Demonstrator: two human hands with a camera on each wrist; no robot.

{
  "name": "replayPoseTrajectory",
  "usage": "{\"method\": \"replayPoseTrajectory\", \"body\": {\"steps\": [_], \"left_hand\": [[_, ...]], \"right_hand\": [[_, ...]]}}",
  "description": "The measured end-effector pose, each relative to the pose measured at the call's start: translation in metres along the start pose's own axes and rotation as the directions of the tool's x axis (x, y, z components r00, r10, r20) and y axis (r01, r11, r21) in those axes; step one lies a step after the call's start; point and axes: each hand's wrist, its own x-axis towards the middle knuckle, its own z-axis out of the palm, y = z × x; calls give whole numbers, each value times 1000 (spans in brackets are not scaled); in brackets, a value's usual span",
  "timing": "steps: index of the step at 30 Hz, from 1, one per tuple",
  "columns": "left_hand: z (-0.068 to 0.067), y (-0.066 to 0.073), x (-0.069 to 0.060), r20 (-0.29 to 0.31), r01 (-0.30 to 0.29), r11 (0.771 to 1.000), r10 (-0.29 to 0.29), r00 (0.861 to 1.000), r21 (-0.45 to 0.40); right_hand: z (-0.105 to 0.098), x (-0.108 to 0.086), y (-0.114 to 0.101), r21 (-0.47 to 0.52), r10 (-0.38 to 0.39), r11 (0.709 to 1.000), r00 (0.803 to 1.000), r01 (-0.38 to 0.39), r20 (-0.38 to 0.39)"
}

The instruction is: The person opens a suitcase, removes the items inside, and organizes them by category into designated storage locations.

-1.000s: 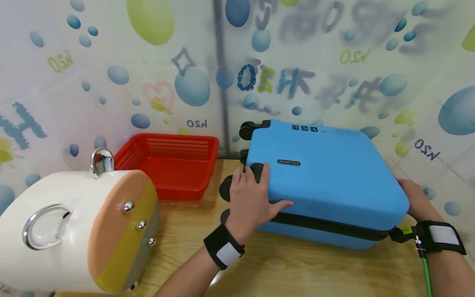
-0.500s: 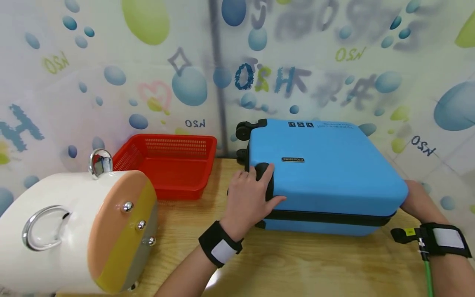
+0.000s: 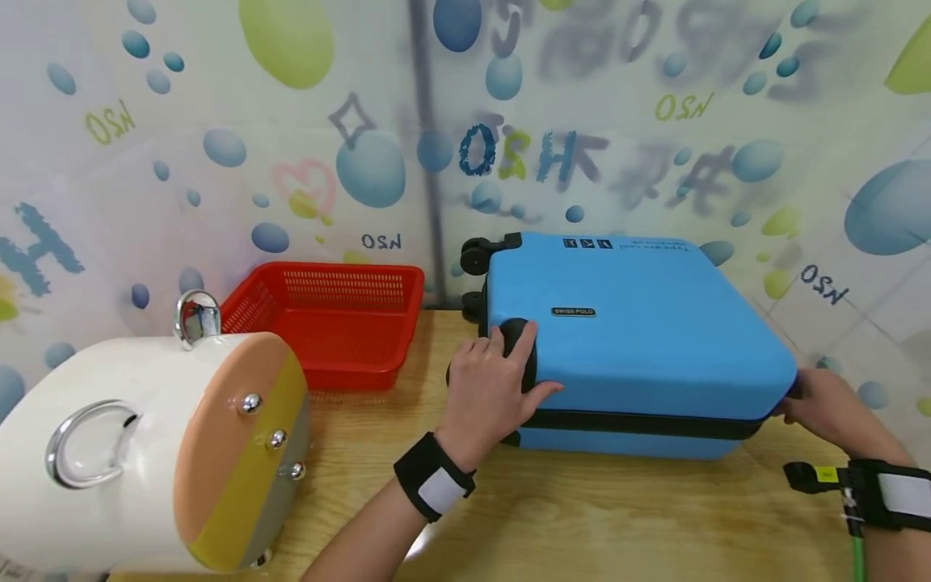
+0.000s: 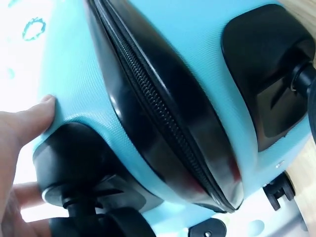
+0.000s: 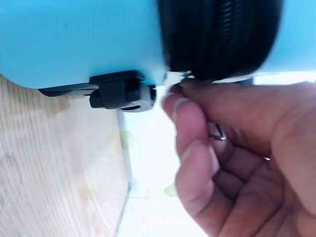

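A light blue hard-shell suitcase [image 3: 640, 323] lies flat on the wooden table, its wheels to the left and a black zipper band [image 3: 647, 424] along its near side. My left hand [image 3: 483, 396] rests on the near left corner, fingers spread over the black wheel mount [image 4: 79, 158] and thumb on the blue shell. At the right end, my right hand [image 3: 836, 408] is by the zipper. The right wrist view has thumb and forefinger of the hand [image 5: 237, 138] pinching a zipper pull, mostly hidden; a bit of metal [image 5: 217, 132] shows between the fingers.
A white bread-bin-like container [image 3: 131, 453] with a striped end and chrome handle stands front left. Behind it sits a red plastic basket [image 3: 349, 378]. A patterned wall covering [image 3: 618, 105] rises behind the wooden table [image 3: 582, 509].
The suitcase has come down and back, now level on the table. My left hand stays on its wheel corner. My right hand has shifted from the far right end toward the zipper.
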Motion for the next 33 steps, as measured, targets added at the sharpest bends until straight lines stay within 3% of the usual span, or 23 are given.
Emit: {"method": "replayPoseTrajectory", "body": {"steps": [4,11,19,23,29,31,33], "left_hand": [[-5,10,0,-1,-5,999,5,1000,38],[-16,32,-3,-49,-3,988,10,999,153],[-17,39,-3,-28,-39,981,45,999,190],[-21,48,-3,-21,-45,968,51,998,247],[-29,72,-4,-24,-67,946,79,997,317],[-35,77,-6,-6,-106,959,112,994,263],[-42,72,-6,27,-159,984,158,987,82]], "right_hand": [[-4,-4,0,15,39,999,998,-40,48],[-7,-9,-1,37,72,997,996,-74,49],[-12,-17,-1,46,101,993,992,-105,78],[-14,-23,-1,54,97,993,990,-103,106],[-13,-20,-18,118,41,991,982,-63,182],[-12,-19,-23,129,36,990,980,-62,197],[-13,-20,-25,125,45,990,977,-71,206]]}}
